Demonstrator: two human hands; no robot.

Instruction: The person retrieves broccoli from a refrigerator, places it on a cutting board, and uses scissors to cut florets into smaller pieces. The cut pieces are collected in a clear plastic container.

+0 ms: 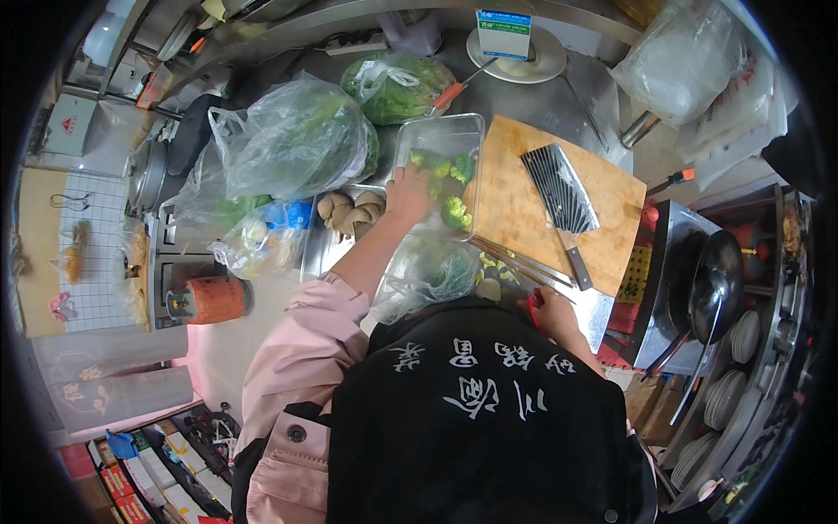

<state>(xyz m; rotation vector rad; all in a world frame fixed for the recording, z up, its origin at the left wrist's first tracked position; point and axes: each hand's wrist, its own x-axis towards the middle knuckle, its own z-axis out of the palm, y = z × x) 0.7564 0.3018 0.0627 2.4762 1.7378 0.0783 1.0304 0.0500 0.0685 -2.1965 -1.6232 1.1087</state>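
My left hand [410,191] reaches over the left side of a clear plastic container [437,135] with several broccoli florets [456,212] in it. Its fingertips are at the florets; whether they hold one is hidden. Low by the counter edge, my right hand [554,313] grips a red-handled tool [535,306], perhaps scissors, whose working end I cannot make out. Between the hands lie a plastic bag with green vegetables [432,270] and broccoli trimmings [499,272]. A cleaver [562,190] rests flat on the wooden cutting board [501,177] right of the container.
Oyster mushrooms [350,213] sit in a metal tray left of my left forearm. Large bags of leafy greens [294,137] crowd the back left. Thin sticks [524,262] lie along the board's near edge. A wok [717,288] stands at right, a gas cylinder [213,300] at left.
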